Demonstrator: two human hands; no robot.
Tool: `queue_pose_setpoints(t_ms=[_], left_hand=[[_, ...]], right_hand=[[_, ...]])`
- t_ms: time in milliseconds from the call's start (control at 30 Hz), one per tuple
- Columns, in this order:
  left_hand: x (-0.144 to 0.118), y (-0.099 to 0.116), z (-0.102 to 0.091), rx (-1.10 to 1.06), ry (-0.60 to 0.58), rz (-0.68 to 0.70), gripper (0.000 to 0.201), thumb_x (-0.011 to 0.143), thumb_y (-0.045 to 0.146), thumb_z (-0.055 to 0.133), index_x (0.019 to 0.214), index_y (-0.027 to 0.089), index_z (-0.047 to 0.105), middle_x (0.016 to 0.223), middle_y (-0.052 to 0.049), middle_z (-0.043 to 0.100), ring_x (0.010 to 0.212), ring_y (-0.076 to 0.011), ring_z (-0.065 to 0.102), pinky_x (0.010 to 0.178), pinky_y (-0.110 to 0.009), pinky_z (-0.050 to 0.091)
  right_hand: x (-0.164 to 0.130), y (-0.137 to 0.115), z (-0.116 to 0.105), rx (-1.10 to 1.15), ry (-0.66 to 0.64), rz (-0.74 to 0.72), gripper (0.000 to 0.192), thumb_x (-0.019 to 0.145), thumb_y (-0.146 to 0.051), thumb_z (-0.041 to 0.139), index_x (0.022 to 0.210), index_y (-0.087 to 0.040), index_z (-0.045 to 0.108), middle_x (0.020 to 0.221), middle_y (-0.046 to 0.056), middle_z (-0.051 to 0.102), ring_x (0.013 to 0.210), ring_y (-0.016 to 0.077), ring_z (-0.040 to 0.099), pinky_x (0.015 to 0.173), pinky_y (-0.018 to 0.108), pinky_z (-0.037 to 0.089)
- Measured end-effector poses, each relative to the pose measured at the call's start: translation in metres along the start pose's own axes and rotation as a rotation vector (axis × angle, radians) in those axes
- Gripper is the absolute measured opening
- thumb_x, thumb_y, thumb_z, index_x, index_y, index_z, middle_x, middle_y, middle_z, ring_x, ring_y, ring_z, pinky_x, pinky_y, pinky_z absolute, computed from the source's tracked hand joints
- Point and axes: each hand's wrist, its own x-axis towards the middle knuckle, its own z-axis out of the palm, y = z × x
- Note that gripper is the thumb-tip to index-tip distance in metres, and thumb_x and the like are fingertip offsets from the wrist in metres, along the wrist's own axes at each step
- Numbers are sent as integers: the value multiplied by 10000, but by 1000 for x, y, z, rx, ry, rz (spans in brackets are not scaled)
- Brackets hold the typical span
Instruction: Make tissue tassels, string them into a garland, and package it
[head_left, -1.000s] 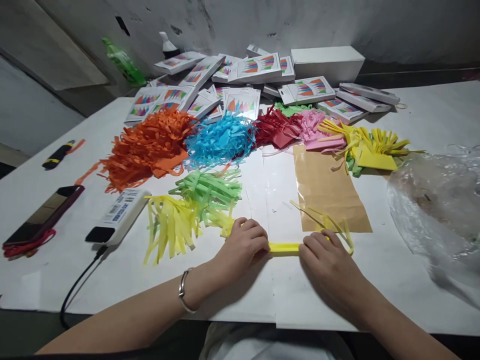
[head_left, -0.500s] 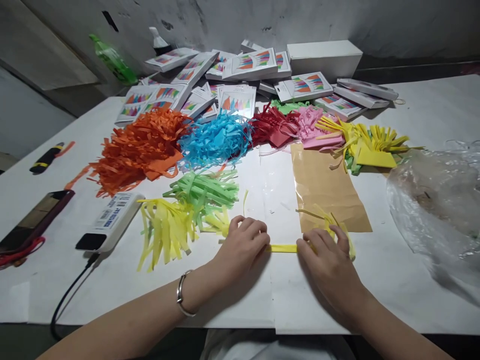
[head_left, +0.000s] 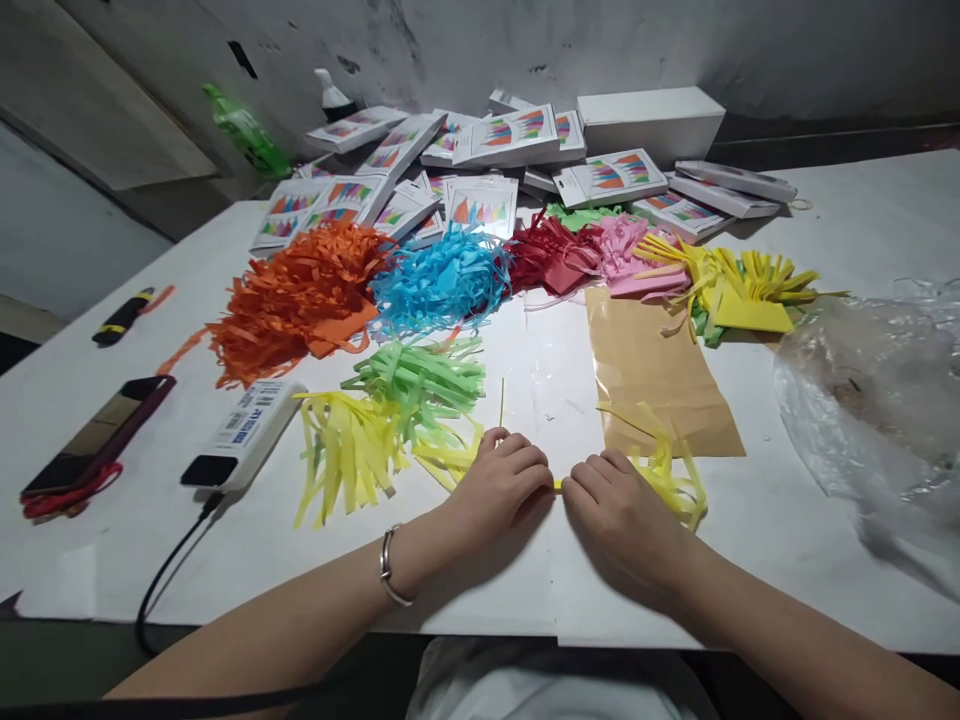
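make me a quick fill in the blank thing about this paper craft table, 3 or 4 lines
1. Both hands, the left hand and the right hand, press on a rolled strip of ____ fringed paper.
2. The pile of blue fringe lies between the red fringe and the ____ fringe.
3. The bracelet is on the ____ wrist.
4. The brown paper sheet lies in front of the ____ fringe pile.

Missing words: yellow; orange; left; pink

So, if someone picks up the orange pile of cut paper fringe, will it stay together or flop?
The orange pile of cut paper fringe probably flops: its thin strips curl loosely. It looks light and would likely scatter when pushed.
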Motion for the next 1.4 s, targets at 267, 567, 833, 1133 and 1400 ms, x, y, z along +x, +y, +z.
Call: queue_pose_setpoints(t_ms=[267, 567, 833, 1133, 1400], left_hand=[[-7, 0, -2, -102, 17, -79, 177, 983, 230, 551, 852, 208, 669, 908, -22, 702, 865, -197, 566, 871, -413, 340], [7, 11, -9, 50, -80, -221, 127, 904, 169, 535, 805, 181, 614, 917, -57, 655, 835, -221, 558, 831, -438, 353], [8, 11, 9, 313, -66, 192, 242, 930, 56, 524, 737, 182, 597, 789, -38, 613, 763, -210, 521, 834, -428, 398], [18, 21, -18, -741, -184, -352, 239, 957, 267, 529, 979, 144, 732, 803, -50, 662, 685, -144, 555, 614, -247, 410], [24, 55, -29, -1711, -178, -620, 299, 660, 326, 905, 720, 122, 694, 620, -5, 612, 494, -59, 448, 477, -196, 309]], right_hand=[[-30, 13, -10, 53, 12, 154, 293, 912, 22, 411, 814, -163, 616, 837, 68, 619, 833, 209, 497, 960, 407, 351], [-24, 7, -8, 107, 62, 464, 218, 972, -154, 470, 780, -185, 568, 801, 46, 589, 826, 211, 520, 959, 454, 338], [-24, 5, -7, 13, 49, 185, 244, 942, -43, 458, 814, -173, 621, 775, 28, 616, 843, 195, 532, 1104, 490, 260], [-16, 9, -22, -131, 265, 33, 242, 932, -25, 468, 853, -136, 668, 749, 37, 652, 779, 194, 559, 980, 464, 369], [-15, -15, -66, 408, 590, 252, 210, 916, -19, 573, 1061, -136, 671, 848, 50, 670, 799, 177, 607, 847, 419, 454]])
